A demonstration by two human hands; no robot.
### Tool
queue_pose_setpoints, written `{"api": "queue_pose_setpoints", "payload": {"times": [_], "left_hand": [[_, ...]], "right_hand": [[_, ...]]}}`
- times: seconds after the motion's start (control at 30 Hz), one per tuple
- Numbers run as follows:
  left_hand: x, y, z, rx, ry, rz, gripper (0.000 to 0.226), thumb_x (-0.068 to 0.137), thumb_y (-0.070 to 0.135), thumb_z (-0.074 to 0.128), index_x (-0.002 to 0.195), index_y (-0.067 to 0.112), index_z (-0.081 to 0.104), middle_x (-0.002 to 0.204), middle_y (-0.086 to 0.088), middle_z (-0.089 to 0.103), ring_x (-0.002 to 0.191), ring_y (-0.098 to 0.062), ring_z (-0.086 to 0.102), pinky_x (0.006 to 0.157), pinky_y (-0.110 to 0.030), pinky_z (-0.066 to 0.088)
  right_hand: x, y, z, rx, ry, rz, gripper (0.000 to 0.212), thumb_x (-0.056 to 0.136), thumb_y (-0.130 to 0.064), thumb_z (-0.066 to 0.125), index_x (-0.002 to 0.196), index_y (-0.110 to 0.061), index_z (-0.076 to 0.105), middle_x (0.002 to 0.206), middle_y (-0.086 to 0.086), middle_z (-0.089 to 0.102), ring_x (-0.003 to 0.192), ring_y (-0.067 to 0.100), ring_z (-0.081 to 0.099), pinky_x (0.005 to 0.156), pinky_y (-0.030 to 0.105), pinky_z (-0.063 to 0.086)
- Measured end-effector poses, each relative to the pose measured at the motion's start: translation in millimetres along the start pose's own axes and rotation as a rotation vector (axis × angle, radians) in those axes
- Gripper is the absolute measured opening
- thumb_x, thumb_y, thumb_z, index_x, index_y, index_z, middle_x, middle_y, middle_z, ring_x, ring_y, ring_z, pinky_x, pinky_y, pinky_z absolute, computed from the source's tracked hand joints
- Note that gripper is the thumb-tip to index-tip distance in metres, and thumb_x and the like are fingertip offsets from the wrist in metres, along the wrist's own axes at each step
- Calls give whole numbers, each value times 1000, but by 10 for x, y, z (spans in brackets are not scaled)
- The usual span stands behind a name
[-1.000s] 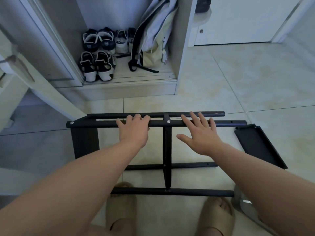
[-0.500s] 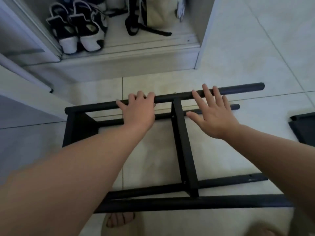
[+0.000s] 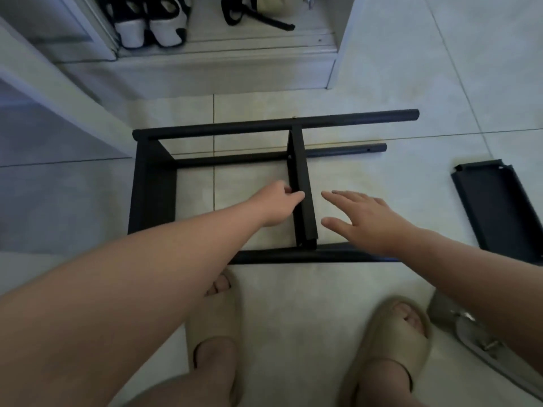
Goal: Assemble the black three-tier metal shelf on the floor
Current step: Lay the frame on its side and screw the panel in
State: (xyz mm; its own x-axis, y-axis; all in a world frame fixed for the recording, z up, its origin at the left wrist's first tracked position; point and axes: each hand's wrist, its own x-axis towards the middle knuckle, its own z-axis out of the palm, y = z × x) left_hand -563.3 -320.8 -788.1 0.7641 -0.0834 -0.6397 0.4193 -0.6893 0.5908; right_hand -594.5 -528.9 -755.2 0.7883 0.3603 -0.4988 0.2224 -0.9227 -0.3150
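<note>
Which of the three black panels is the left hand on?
The middle panel, mounted between the tubes; left hand grips its edge. The end panel and the loose panel on the floor are untouched.

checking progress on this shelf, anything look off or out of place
One shelf panel lies loose on the floor, right of the frame and apart from it; the frame's right tube ends are bare, so that tier looks unfitted.

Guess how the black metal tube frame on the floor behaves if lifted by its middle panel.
Probably wobbly: the black metal tube frame has unbraced right tube ends. Likely light: thin tubes, open spans. The left hand grips the middle panel, so it may tilt.
</note>
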Motion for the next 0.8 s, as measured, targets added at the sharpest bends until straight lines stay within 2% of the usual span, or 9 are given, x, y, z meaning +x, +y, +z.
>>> {"api": "queue_pose_setpoints", "payload": {"times": [0.07, 0.1, 0.2, 0.3, 0.4, 0.53, 0.6, 0.7, 0.8], "left_hand": [[-80, -15, 129, -52, -82, -4, 51, 100, 48, 51, 132, 10, 58, 128, -9, 65, 118, -28, 61, 102, -39, 48], [-95, -14, 186, -78, -98, -4, 46, 100, 46, 53, 126, 10, 62, 122, -9, 67, 113, -28, 64, 97, -39, 51], [-109, 15, 303, -131, -134, -39, 35, 98, 42, 57, 116, 13, 62, 110, -9, 70, 97, -25, 67, 68, -30, 48], [-95, 28, 357, -160, -160, -70, 35, 98, 37, 58, 119, 10, 58, 117, -16, 69, 94, -27, 66, 69, -32, 46], [-77, 15, 367, -166, -167, -71, 32, 99, 34, 58, 117, 8, 58, 115, -15, 70, 104, -31, 69, 67, -30, 47], [-56, -5, 356, -135, -160, -30, 33, 99, 32, 59, 116, 4, 61, 107, -10, 72, 89, -20, 69, 54, -20, 45], [-45, -14, 339, -107, -162, -21, 36, 99, 32, 60, 115, 0, 62, 106, -13, 72, 95, -26, 70, 64, -27, 49], [-51, -12, 328, -95, -167, -20, 38, 99, 32, 61, 115, -2, 62, 107, -17, 72, 102, -32, 69, 93, -42, 54], [-23, -9, 316, -80, -154, -26, 39, 98, 35, 61, 114, -1, 63, 109, -18, 72, 104, -35, 68, 91, -40, 53]], "right_hand": [[-135, 4, 113, -35, -82, 14, 64, 101, -60, 39, 157, -30, 33, 158, -3, 41, 146, 20, 35, 117, 40, 24], [-173, 9, 163, -65, -118, 9, 62, 101, -60, 41, 154, -29, 37, 154, -2, 46, 141, 21, 41, 115, 39, 27], [-209, 28, 302, -117, -147, -20, 58, 99, -58, 46, 149, -28, 45, 142, -3, 56, 130, 21, 51, 110, 37, 31], [-182, 46, 411, -112, -156, -43, 48, 99, -54, 51, 139, -29, 53, 127, -5, 62, 120, 21, 57, 102, 36, 33], [-137, 65, 458, -165, -193, -65, 32, 98, -52, 54, 121, -31, 58, 106, -6, 66, 101, 20, 60, 90, 35, 34], [-139, 97, 460, -194, -178, -73, 27, 99, -56, 52, 106, -31, 55, 92, -5, 66, 84, 20, 57, 86, 35, 36], [-151, 97, 429, -199, -135, -72, 27, 99, -59, 49, 98, -32, 51, 89, -6, 65, 77, 18, 52, 88, 36, 37], [-138, 75, 353, -220, -68, -72, 27, 100, -59, 45, 96, -33, 51, 86, -8, 64, 73, 16, 49, 91, 37, 38], [-103, 50, 305, -250, -39, -57, 27, 101, -58, 44, 96, -32, 50, 84, -8, 61, 73, 16, 47, 91, 36, 37]]}}
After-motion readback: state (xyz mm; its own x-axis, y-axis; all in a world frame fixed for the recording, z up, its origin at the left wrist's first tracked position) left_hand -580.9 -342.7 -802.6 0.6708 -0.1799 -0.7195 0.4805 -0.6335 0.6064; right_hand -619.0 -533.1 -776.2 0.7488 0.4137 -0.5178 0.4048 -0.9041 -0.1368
